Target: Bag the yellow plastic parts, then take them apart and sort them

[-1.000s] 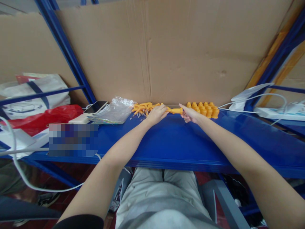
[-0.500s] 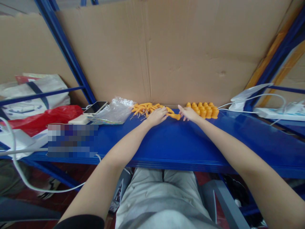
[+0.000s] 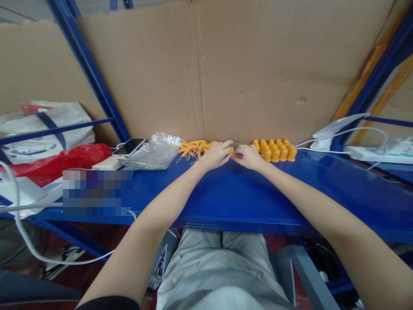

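Both hands meet over the blue tabletop near the cardboard. My right hand (image 3: 251, 157) is closed, its fingers pinching a small orange plastic piece (image 3: 237, 155) that is mostly hidden. My left hand (image 3: 217, 156) is closed on the other end of that piece, its index finger lifted over the top. Just left of it lies a pile of thin orange branching parts (image 3: 190, 147), with wavy wire-like ends (image 3: 194, 162) trailing toward me. On the right, beside my right hand, orange knobbed pieces (image 3: 274, 151) stand upright in close rows.
A clear plastic bag (image 3: 156, 150) lies left of the pile, near a phone (image 3: 129, 147) and a white box (image 3: 108, 162). Red plastic (image 3: 71, 161) and white cables lie further left. A cardboard sheet (image 3: 200, 73) rises behind, and a power strip (image 3: 377, 153) is at right.
My right hand has moved left and closed on the orange piece, which was lying in view between the hands. My left hand has shifted slightly right, its index finger rising.
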`<state>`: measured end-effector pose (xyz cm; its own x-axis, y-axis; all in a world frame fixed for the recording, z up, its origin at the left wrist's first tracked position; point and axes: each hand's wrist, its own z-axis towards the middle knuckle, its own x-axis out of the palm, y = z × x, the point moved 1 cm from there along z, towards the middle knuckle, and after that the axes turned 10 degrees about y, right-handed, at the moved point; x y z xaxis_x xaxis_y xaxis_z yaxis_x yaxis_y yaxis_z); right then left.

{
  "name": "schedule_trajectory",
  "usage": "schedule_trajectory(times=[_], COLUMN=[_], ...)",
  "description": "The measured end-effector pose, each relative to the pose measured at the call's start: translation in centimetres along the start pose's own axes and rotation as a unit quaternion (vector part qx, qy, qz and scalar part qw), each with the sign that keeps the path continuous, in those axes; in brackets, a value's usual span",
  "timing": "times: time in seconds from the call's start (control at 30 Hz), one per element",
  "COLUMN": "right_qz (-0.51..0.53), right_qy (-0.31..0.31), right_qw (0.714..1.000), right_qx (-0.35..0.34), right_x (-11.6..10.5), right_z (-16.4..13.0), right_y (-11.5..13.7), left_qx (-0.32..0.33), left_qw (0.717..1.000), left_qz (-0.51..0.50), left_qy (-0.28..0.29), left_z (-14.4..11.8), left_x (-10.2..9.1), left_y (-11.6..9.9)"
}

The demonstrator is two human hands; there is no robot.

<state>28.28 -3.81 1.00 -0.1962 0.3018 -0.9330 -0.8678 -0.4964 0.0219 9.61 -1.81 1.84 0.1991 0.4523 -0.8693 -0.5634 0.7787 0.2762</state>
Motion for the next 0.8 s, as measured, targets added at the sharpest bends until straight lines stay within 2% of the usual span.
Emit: schedule_trajectory(times=[0.17,0.27,0.4,0.53,0.8], right_qz=[0.066,0.122,0.201,0.241,0.193], right_qy=[-0.043,-0.076,-0.089,-0.102,-0.072], right_qw=[0.995,0.981,0.950,0.927,0.928], right_qx=[0.061,0.127,0.220,0.268,0.309], right_x=[-0.8,-1.8,-3.0,-3.5,-2.8], right_z=[0.4,0.7,1.3,2.5,5.3], right_y=[-1.2,-2.5,-4.5,-6.0,-7.5], left_qx=[-0.068,-0.099,-0.137,-0.172,-0.212], left_qw=[0.994,0.991,0.985,0.979,0.974], left_qz=[0.002,-0.006,-0.013,-0.015,-0.024], left_qy=[-0.084,-0.093,-0.109,-0.106,-0.076], left_z=[-0.3,-0.8,-1.7,-2.5,-3.2], left_x=[-1.8,-2.1,-1.6,-1.0,0.2], left_y=[0.5,1.7,3.4,4.8,6.2])
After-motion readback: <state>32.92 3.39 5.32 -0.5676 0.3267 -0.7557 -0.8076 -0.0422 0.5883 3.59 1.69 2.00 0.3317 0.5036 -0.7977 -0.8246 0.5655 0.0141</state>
